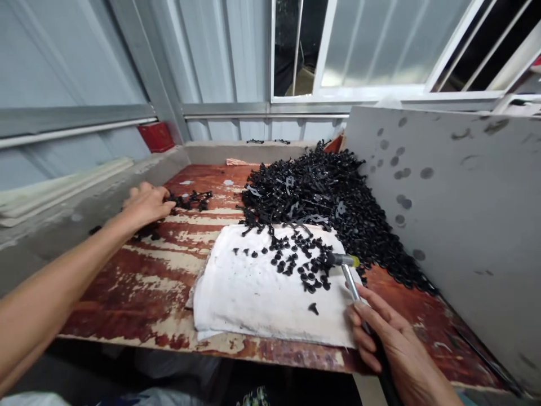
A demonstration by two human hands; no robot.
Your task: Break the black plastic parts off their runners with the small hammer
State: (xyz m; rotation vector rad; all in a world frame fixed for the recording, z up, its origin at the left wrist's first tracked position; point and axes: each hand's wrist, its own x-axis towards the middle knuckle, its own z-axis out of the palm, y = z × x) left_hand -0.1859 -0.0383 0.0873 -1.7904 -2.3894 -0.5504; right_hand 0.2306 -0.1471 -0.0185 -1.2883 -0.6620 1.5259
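My right hand (386, 332) is wrapped around the dark grip of a small hammer (347, 275). The hammer has a shiny metal shaft and a head with a yellow end. Its head rests over loose black plastic pieces with round caps (291, 256), scattered on a folded white cloth (240, 299). At the left of the table, my left hand (146, 206) is low over a few black branching plastic strips (194, 200). Its thumb stands apart from the index finger, and the other fingertips are hidden.
A large heap of black plastic parts (313, 186) lies behind the cloth, against a grey spotted panel (456, 208) on the right. The worn red-brown tabletop (169, 270) has a raised ledge (97, 197) at left. A red object (156, 137) stands in the back corner.
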